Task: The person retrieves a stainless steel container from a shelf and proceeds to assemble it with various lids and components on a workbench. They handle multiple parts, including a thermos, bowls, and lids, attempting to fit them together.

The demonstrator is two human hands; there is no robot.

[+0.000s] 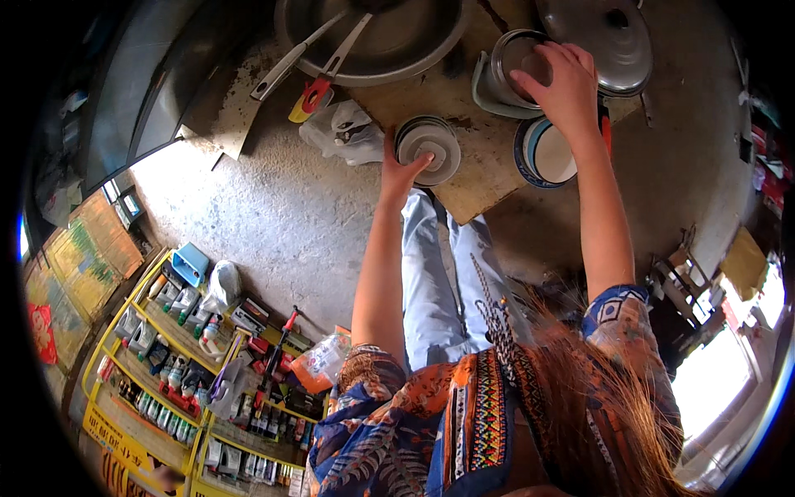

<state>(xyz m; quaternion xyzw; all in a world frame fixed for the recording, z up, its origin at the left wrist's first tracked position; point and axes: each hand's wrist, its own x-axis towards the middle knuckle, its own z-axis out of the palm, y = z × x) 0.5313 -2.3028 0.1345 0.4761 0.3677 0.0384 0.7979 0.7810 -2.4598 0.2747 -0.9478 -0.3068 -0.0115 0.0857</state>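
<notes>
A stack of small grey plates (429,149) lies beside a round metal container (517,62) on a wooden board.

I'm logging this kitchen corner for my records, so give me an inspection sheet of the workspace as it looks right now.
Surface: wooden board lying on a stained concrete floor.
Job's things: stack of small dishes under the left hand; metal jug under the right hand; blue-rimmed bowl beside it.
Clutter: large metal basin with two utensils leaning out; pot lid; clear plastic bag.
Grip: left hand's fingers rest on the dishes; right hand lies open over the jug's mouth.
Cables: nothing seen.
Surroundings: yellow rack stocked with packets and bottles; bright opening to the right.
</notes>
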